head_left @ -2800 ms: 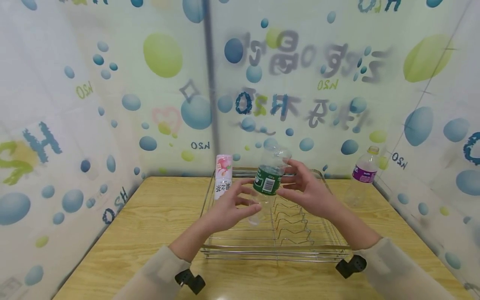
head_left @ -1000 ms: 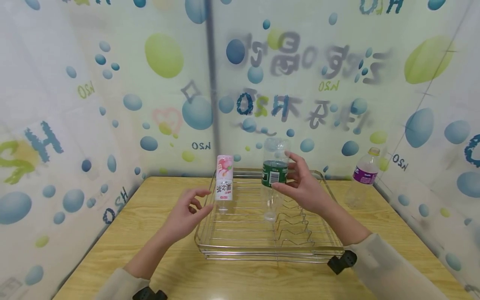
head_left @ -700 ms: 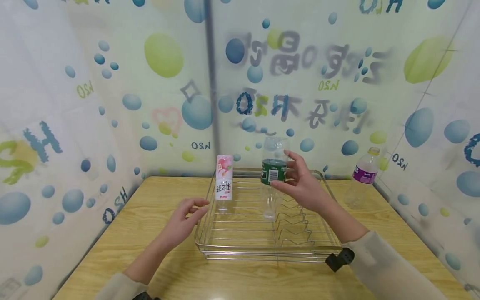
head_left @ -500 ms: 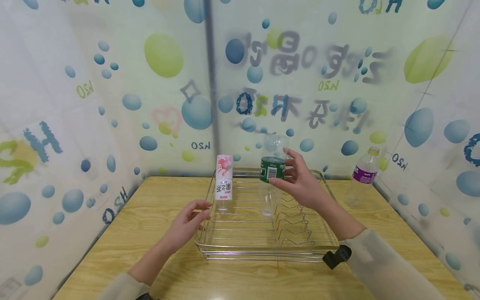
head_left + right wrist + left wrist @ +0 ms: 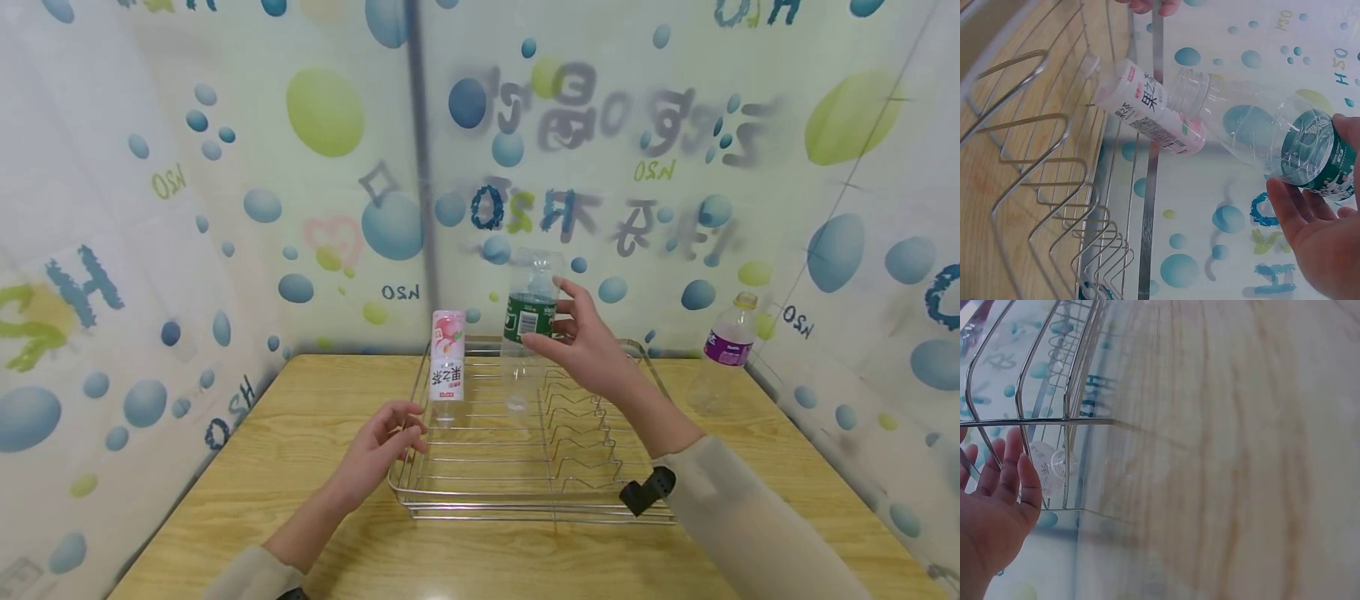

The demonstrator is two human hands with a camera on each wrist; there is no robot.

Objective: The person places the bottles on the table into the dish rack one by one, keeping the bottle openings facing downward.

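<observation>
My right hand (image 5: 588, 346) grips a clear plastic bottle (image 5: 527, 321) with a green label. The bottle is upside down above the rack, its uncapped neck (image 5: 1188, 90) pointing down. At the left rim of the wire dish rack (image 5: 547, 497), my left hand (image 5: 378, 450) has its fingers bent about the wires, as the left wrist view also shows. A bottle with a pink and white peach tea label (image 5: 447, 358) stands neck down in the rack's back left, left of the held bottle.
A clear bottle with a purple label and yellow neck (image 5: 727, 350) stands upright on the wooden table (image 5: 247, 500), right of the rack. Bent wire dividers (image 5: 585, 425) run along the rack's right half. Patterned cloth walls enclose the table.
Both hands were at the green-labelled bottle; the left then let go and moved to the rack's left rim. The right hand has straightened the bottle, then shifted it left and up.
</observation>
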